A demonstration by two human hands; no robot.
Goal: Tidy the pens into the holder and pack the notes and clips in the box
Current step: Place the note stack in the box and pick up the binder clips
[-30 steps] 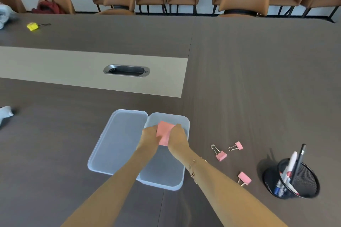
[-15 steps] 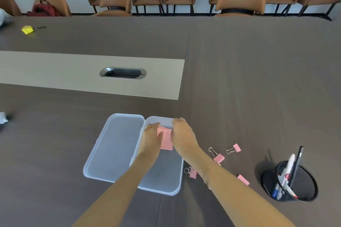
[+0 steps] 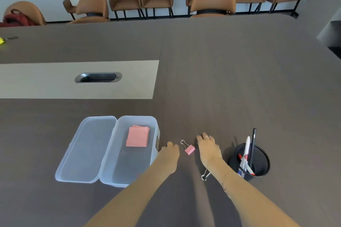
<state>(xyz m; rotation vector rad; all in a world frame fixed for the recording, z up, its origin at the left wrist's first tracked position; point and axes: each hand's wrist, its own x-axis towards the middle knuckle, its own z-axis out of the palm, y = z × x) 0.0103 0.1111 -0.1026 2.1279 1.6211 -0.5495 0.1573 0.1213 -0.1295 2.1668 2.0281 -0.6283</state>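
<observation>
A clear plastic box (image 3: 125, 167) stands open, its lid (image 3: 86, 149) lying flat to its left. A small stack of pink notes (image 3: 138, 136) lies inside at the far end. My left hand (image 3: 168, 155) rests palm down just right of the box, its fingers hidden from view. My right hand (image 3: 208, 146) lies palm down further right with its fingers spread on the table. Between the hands sits a pink binder clip (image 3: 189, 149). The wire handles of another clip (image 3: 205, 176) show under my right forearm. A black mesh holder (image 3: 258, 164) with several pens stands at the right.
The dark table (image 3: 239, 79) has a pale inset strip with a cable slot (image 3: 98, 77) beyond the box. Brown chairs (image 3: 212, 0) line the far side. A yellow tag (image 3: 1, 40) lies at the far left edge.
The pink notes were let go and now lie in the box. Both hands left the box and moved right, to either side of a binder clip.
</observation>
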